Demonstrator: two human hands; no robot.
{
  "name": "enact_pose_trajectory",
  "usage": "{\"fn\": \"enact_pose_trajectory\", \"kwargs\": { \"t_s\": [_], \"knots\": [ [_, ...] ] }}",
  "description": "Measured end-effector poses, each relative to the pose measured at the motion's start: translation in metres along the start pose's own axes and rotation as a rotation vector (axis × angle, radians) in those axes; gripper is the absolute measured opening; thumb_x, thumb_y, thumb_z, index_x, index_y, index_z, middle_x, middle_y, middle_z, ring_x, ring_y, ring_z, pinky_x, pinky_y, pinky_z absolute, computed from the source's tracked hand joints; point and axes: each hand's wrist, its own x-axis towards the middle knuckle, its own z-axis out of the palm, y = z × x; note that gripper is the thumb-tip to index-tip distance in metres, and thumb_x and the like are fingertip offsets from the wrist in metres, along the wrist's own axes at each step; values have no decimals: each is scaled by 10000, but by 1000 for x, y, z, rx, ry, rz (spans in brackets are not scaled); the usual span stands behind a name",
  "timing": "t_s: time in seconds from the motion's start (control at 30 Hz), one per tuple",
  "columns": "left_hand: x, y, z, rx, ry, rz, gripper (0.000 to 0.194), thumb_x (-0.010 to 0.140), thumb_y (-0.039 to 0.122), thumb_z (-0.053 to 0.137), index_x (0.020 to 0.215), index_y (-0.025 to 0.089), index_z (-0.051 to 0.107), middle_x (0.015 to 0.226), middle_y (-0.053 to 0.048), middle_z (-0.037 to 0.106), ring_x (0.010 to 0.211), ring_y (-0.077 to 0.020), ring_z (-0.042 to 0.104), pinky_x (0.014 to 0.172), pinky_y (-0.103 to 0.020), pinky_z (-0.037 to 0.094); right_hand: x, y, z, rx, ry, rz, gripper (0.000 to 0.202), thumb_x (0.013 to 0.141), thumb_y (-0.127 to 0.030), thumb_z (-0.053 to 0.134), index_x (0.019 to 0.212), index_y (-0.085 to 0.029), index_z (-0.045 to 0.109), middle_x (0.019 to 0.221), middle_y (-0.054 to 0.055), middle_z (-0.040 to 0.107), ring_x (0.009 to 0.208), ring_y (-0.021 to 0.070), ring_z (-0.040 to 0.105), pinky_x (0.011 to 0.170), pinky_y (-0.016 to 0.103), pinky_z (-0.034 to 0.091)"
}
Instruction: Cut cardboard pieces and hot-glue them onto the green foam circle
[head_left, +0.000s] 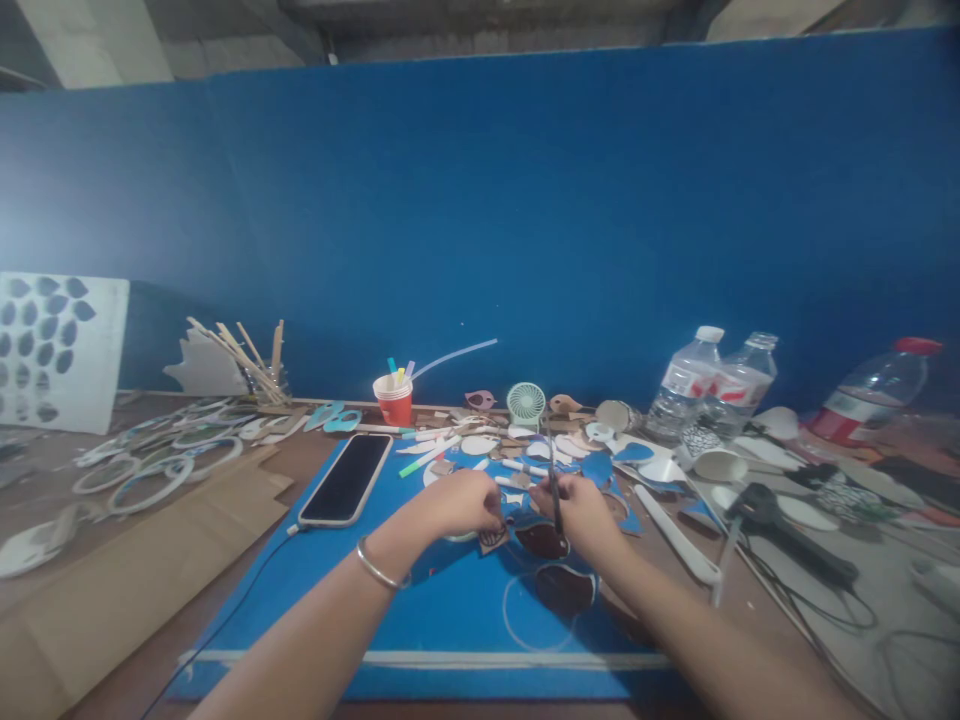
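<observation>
My left hand (471, 503), with a silver bangle on its wrist, is closed in a pinch over the blue mat. At its fingertips is a small brown piece with dark lines (493, 540). My right hand (579, 508) is closed around a long, thin dark tool (555, 485) that stands nearly upright; its exact kind is unclear. Just below the hands lie a dark brown leaf-shaped cutout (541, 541) and another dark brown cutout (565, 590). A clear ring outline (517, 625) shows beside the lower cutout.
A phone (346, 482) with a cable lies left on the blue mat (300, 610). Behind stand a red paper cup (394, 408) with markers and a small green fan (526, 404). Plastic bottles (686, 375) and a glue gun (795, 540) are right; flat rings (150, 483) and cardboard (142, 580) left.
</observation>
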Motion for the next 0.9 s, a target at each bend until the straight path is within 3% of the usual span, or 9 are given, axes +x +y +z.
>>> {"fn": "enact_pose_trajectory", "kwargs": {
  "t_s": [0.27, 0.43, 0.57, 0.67, 0.77, 0.9],
  "knots": [
    [-1, 15, -11, -196, 224, 12, 232, 742, 356, 489, 772, 168, 620, 735, -28, 658, 674, -162, 591, 568, -236, 403, -13, -21, 7, 294, -111, 23, 260, 627, -395, 609, 632, -143, 546, 465, -28, 490, 387, 90, 390, 386, 216, 301],
    [-2, 10, -16, -219, 294, -5, 286, 765, 410, 477, 755, 165, 624, 600, -7, 613, 533, -142, 554, 522, -238, 399, -13, -22, 6, 365, -11, 39, 166, 596, -291, 609, 570, -143, 538, 466, -31, 470, 421, 88, 393, 423, 219, 312],
    [0, -8, -23, -154, 453, -82, 233, 733, 327, 546, 864, 150, 622, 880, -90, 623, 852, -238, 564, 763, -327, 386, -3, -21, -9, 374, 136, 85, 171, 622, -303, 573, 583, -141, 534, 494, -4, 501, 440, 103, 410, 425, 227, 308],
    [0, -9, -23, -136, 531, -113, 406, 669, 282, 624, 1051, 158, 561, 1118, -129, 529, 1071, -297, 448, 889, -374, 306, 4, -22, -21, 361, 186, 91, 166, 624, -296, 567, 563, -150, 519, 478, -11, 485, 441, 104, 409, 424, 226, 302],
    [-1, 8, -18, -196, 479, -62, 329, 749, 372, 533, 1012, 179, 570, 1030, -88, 585, 961, -238, 521, 815, -321, 374, 3, -23, -23, 335, 137, 87, 175, 606, -300, 596, 556, -143, 537, 446, -22, 471, 432, 106, 412, 421, 227, 299],
    [-2, 31, -5, -392, 275, 42, 284, 746, 439, 506, 799, 180, 610, 741, -18, 635, 678, -170, 565, 602, -253, 411, -3, -25, -15, 306, 18, 58, 164, 582, -272, 621, 532, -127, 562, 434, -22, 489, 415, 96, 399, 412, 222, 284]
  ]
}}
